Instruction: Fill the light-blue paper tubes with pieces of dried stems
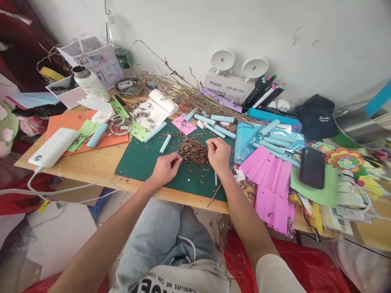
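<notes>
On a dark green mat [137, 160] lies a heap of small dried brown plant bits [194, 151]. My left hand [166, 167] is at the heap's left edge, thumb and fingers pinched together. From its fingertips a thin dried stem appears to stretch over the heap. My right hand [219, 154] is on the heap's right side, also pinched; whatever is between those fingertips is too small to make out. Pale blue paper tubes lie around the mat, with one short tube [165, 143] beyond my left hand. A thin twig [217, 190] rests by my right wrist.
Long dried branches [189, 95] lie along the back. Pink paper strips [269, 171], a black phone-like object [312, 167] and more tubes [275, 140] crowd the right. A white power bank [53, 147] with a cable, orange paper [61, 122] and an uncapped bottle [91, 81] occupy the left.
</notes>
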The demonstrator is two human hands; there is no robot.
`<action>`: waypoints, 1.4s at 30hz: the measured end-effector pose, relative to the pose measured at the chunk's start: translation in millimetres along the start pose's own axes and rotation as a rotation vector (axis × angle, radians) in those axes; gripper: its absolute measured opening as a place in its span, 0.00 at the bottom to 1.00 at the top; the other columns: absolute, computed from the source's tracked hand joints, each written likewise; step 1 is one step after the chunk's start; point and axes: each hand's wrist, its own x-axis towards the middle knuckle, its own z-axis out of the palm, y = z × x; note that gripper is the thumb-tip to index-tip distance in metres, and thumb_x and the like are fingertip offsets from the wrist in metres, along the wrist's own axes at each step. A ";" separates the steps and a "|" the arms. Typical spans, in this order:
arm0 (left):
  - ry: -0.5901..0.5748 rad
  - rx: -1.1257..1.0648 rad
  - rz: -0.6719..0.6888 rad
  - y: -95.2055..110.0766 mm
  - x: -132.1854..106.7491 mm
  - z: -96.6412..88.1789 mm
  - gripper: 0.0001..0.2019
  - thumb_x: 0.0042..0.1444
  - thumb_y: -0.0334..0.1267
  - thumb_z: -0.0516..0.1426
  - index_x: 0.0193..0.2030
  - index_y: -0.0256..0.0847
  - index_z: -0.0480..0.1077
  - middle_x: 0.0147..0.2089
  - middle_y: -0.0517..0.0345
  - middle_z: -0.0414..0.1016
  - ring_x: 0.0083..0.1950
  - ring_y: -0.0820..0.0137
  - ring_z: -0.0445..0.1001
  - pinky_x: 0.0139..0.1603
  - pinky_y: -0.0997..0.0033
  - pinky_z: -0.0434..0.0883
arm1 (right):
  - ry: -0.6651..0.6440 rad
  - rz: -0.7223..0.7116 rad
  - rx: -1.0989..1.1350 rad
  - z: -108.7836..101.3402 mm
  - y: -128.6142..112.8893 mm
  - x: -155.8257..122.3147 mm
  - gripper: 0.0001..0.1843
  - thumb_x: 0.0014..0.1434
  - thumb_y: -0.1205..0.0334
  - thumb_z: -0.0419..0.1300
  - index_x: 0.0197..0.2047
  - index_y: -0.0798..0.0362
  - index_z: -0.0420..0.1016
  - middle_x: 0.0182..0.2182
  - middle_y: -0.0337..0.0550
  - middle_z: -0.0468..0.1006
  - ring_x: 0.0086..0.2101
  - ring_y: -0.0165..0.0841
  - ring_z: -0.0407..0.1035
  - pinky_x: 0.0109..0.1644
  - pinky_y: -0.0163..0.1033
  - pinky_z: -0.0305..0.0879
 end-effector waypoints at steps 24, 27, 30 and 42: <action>-0.006 0.004 -0.014 0.0 1.5 -0.7 0.10 0.64 0.39 0.53 0.33 0.40 0.70 0.26 0.62 0.72 0.26 0.74 0.66 0.31 0.73 0.61 | -0.266 0.325 0.658 12.4 -14.6 -5.9 0.10 0.53 0.54 0.64 0.34 0.52 0.76 0.25 0.36 0.74 0.23 0.27 0.63 0.26 0.34 0.61; -0.002 0.000 -0.011 -0.9 1.4 -0.3 0.09 0.64 0.39 0.53 0.33 0.41 0.70 0.26 0.62 0.72 0.26 0.74 0.66 0.31 0.73 0.61 | -0.228 0.301 0.603 11.5 -18.2 -8.0 0.09 0.54 0.55 0.63 0.33 0.52 0.76 0.26 0.38 0.75 0.25 0.29 0.66 0.28 0.35 0.63; 0.007 -0.006 -0.011 -1.0 1.0 -0.3 0.10 0.64 0.39 0.53 0.33 0.40 0.70 0.25 0.62 0.72 0.25 0.75 0.65 0.30 0.74 0.61 | -0.140 0.197 0.425 8.0 -24.5 -10.0 0.07 0.56 0.58 0.62 0.32 0.52 0.77 0.29 0.40 0.77 0.27 0.31 0.68 0.31 0.37 0.65; 0.029 -0.035 -0.037 -1.3 0.3 -0.6 0.10 0.64 0.40 0.53 0.32 0.40 0.69 0.25 0.62 0.72 0.24 0.75 0.65 0.29 0.74 0.61 | -0.113 0.004 0.110 -0.6 -2.2 -1.0 0.11 0.62 0.60 0.58 0.33 0.51 0.80 0.27 0.41 0.77 0.28 0.34 0.69 0.34 0.40 0.64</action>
